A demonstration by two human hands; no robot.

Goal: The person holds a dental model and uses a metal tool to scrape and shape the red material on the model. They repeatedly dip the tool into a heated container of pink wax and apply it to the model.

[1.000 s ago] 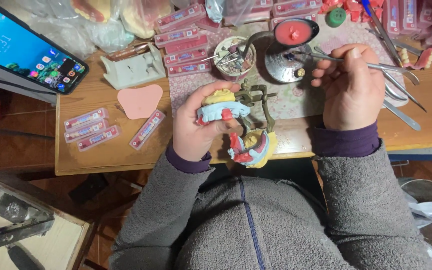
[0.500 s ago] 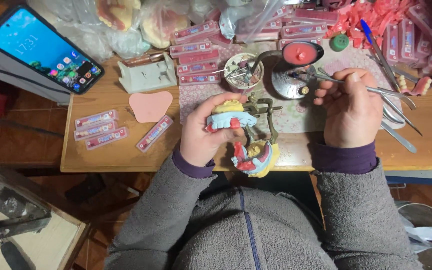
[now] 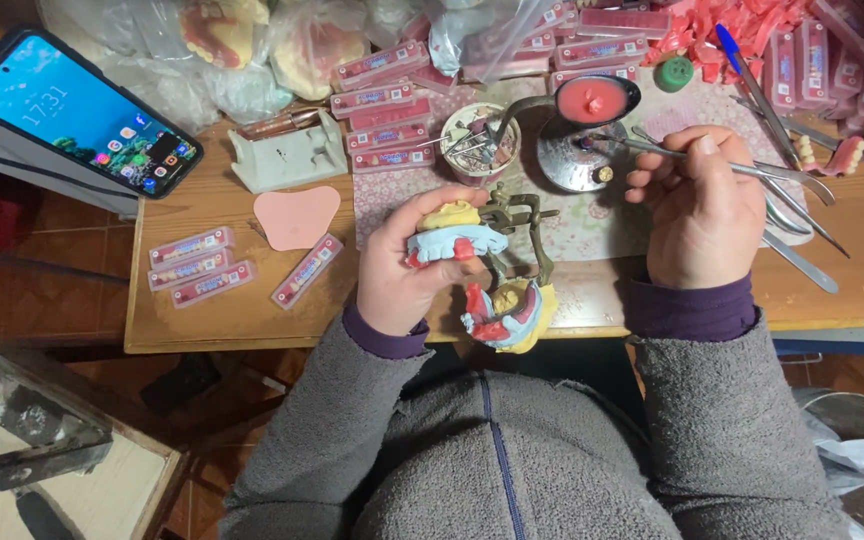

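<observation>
**A:** What sits at the centre?

**B:** A dental model (image 3: 452,240), pale blue and yellow with red wax along its edge. It is mounted on a hinged metal frame (image 3: 520,225) above the near edge of the desk (image 3: 252,320). The left hand (image 3: 407,270) wraps it from the left: the thumb lies across the top, and the fingers (image 3: 472,195) curl around the far side, clamped on the model. A second model half (image 3: 507,315), in the same colours, hangs open just below, touching the frame and jutting past the desk edge.

**A:** And the other hand?

**B:** The right hand (image 3: 702,215) is well to the right of the model, apart from it. Its fingers are pinched together on a thin metal instrument (image 3: 752,168), whose tip points left toward a small metal burner (image 3: 577,160). Whether the tip touches the burner is hard to tell.

**A:** What surrounds them?

**B:** A spoon-shaped dish of red wax (image 3: 592,98) sits just beyond the burner, near a round pot of small tools (image 3: 477,140). More metal tools (image 3: 797,235) lie beside the right hand. To the left lie a pink wax sheet (image 3: 295,215), flat pink boxes (image 3: 202,265) and a lit phone (image 3: 77,110).
</observation>
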